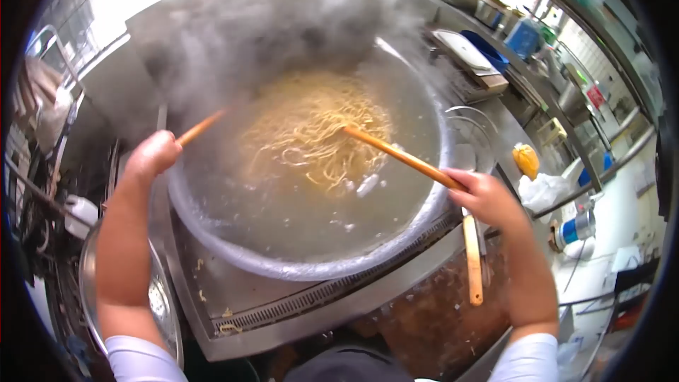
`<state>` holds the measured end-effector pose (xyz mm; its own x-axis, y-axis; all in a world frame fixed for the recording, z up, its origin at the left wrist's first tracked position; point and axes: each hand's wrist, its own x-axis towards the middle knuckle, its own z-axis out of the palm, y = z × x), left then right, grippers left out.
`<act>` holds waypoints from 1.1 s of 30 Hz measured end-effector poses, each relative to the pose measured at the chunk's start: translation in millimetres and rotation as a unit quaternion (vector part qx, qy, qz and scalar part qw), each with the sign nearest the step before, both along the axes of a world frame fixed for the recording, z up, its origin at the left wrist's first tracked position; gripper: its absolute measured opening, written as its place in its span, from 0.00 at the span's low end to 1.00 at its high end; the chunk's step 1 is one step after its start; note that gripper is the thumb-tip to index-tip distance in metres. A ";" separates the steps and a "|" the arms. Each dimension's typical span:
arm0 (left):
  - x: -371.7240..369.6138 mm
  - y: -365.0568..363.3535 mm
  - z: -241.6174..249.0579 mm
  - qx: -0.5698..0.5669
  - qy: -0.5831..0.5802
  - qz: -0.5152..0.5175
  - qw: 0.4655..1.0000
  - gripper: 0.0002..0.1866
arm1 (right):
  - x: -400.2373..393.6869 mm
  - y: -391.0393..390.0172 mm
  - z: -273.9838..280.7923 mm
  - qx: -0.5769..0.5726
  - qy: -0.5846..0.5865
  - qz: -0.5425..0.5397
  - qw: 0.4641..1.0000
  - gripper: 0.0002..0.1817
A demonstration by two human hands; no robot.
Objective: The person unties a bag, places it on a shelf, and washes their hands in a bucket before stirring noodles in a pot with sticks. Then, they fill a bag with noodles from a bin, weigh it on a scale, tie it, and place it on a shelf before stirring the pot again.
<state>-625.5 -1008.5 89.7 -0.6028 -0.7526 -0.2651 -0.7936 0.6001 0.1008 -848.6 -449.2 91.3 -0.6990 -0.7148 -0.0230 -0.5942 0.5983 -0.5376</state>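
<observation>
A very large round metal pot [304, 271] holds cloudy, steaming liquid with a mass of yellow noodles [332, 134] near its middle. My left hand [154, 152] is wrapped round a wooden stick [201, 128] at the pot's left side; steam blurs the stick's far end. On the right, my right hand [479, 194] grips a second wooden stick [403, 157] over the rim, its tip among the noodles. Below my right hand, a wooden handle [472, 262] with a hole at its end hangs beside the stove edge.
A metal stove top [233, 286] with a slotted grate and stray noodle bits surrounds the pot. A metal bowl [164, 311] is at the lower left. Rightward are a white lid [463, 49], a blue tub [488, 49], a yellow bag [525, 160] and a white plastic bag [543, 191].
</observation>
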 end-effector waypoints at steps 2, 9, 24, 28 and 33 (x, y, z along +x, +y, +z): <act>-40.3 19.9 -12.2 0.035 0.011 -0.016 0.999 0.15 | 27.1 77.6 80.9 0.050 -0.080 -0.092 0.991 0.26; -116.4 139.1 1.2 -0.138 -0.034 -0.191 0.971 0.14 | 97.3 174.0 206.3 0.083 -0.039 -0.289 0.953 0.19; -24.6 193.7 -5.4 -0.092 -0.175 -0.258 0.946 0.15 | -1.2 -68.1 -98.9 0.077 0.124 -0.124 0.982 0.27; 30.2 190.5 10.7 -0.063 -0.152 -0.261 0.951 0.12 | 85.9 18.4 45.3 0.217 0.254 -0.020 0.942 0.17; 77.8 196.3 9.3 -0.038 -0.165 -0.257 0.951 0.12 | 125.3 34.6 177.4 0.358 0.244 0.019 0.901 0.20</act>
<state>-547.8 -812.2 99.0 -0.7901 -0.4047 -0.4603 -0.3739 0.9133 -0.1613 -723.2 -414.6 268.7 -0.7260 -0.6625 -0.1842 -0.6826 0.6619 0.3098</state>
